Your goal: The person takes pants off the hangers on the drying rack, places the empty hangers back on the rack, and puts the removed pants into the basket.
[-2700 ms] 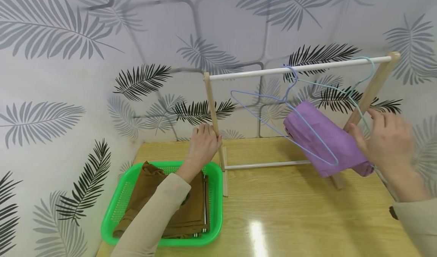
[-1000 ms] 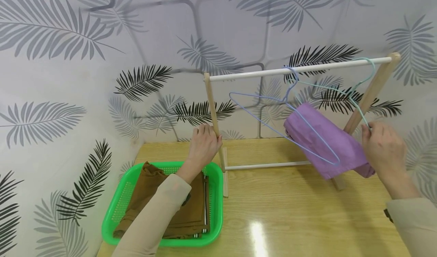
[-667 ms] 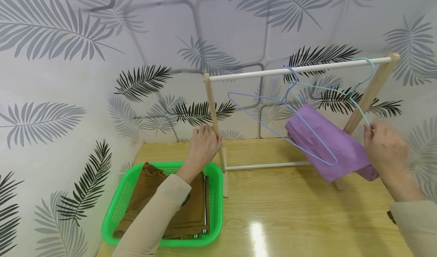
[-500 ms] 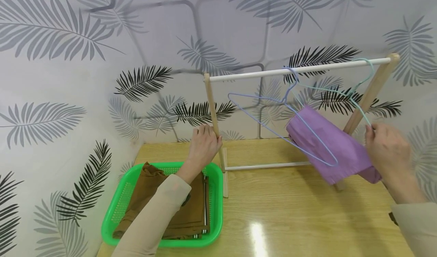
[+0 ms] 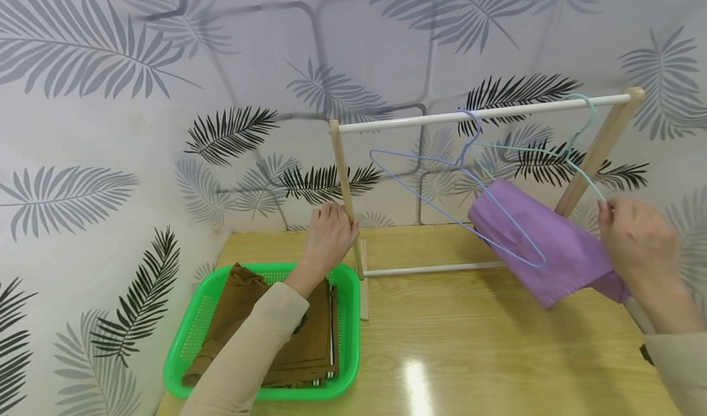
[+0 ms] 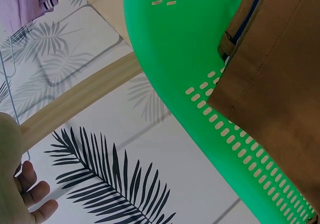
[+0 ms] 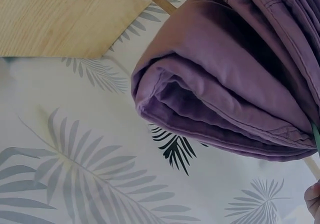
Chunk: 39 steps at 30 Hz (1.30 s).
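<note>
Purple garment (image 5: 547, 244), folded thick, hangs on the mint hanger (image 5: 565, 153) near the right end of the rack (image 5: 409, 121); it hides the hanger's lower part, and from my right wrist its layers run off the upper right edge. Closest to me, the head view crops both my beige sleeves (image 5: 254, 348); a dark thing shows at each cuff, too little to identify. Toward my left, a green basket (image 5: 350, 336) holds a brown garment (image 5: 312, 351), partly covered by my left sleeve. My left grip (image 5: 331, 232) is wrapped round the rack's left post (image 5: 344, 177). My right grip (image 5: 637, 235) pinches the mint hanger's right arm, low down, with that corner lost inside my fingers. A lilac hanger (image 5: 461, 160) hangs from the white crossbar, its wire crossing in front of the purple garment, which also hides the lower part of the right post (image 5: 601, 146). Under it all, the surface (image 5: 475, 342) is pale wood grain, a streak of glare near the front. Behind stands a pale wall (image 5: 248, 48) printed with grey and black leaves.
</note>
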Each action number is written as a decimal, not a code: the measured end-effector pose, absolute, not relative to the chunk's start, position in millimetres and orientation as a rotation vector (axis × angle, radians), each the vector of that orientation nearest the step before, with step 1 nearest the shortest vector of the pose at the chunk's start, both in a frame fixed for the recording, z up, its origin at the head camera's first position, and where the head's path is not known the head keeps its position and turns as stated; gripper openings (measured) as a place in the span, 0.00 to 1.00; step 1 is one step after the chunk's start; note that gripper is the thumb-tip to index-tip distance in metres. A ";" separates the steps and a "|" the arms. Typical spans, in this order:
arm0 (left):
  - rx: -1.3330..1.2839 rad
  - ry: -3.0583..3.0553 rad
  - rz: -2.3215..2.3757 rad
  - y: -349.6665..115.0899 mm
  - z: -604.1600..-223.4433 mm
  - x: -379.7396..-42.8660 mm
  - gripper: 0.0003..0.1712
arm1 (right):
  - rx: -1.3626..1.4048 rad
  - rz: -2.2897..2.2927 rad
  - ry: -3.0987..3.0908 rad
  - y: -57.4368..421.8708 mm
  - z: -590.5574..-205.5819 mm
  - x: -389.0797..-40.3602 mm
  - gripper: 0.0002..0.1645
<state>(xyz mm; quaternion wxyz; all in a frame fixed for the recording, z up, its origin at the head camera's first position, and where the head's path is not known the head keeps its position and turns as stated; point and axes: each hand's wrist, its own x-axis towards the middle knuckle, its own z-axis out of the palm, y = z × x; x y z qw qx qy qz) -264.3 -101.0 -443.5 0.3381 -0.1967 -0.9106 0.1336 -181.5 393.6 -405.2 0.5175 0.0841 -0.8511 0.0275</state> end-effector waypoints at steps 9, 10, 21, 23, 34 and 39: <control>-0.510 -2.371 0.352 -101.0 -443.3 -262.9 0.24 | 0.236 0.015 -2.069 390.9 -390.6 -176.4 0.27; -0.510 -2.370 0.352 -100.9 -443.2 -262.5 0.24 | 0.235 0.015 -2.068 390.7 -389.3 -176.2 0.27; -0.512 -2.387 0.328 -100.3 -443.6 -263.0 0.23 | 0.228 -0.012 -2.072 389.6 -375.1 -169.6 0.30; -0.511 -2.379 0.335 -100.7 -443.9 -263.2 0.24 | 0.231 -0.013 -2.054 389.6 -373.6 -169.3 0.29; -0.507 -2.373 0.347 -101.6 -444.1 -262.7 0.24 | 0.229 -0.049 -2.031 384.6 -362.0 -158.6 0.26; -0.516 -2.403 0.336 -101.2 -443.0 -262.2 0.25 | 0.201 -0.085 -2.089 380.3 -355.6 -149.2 0.27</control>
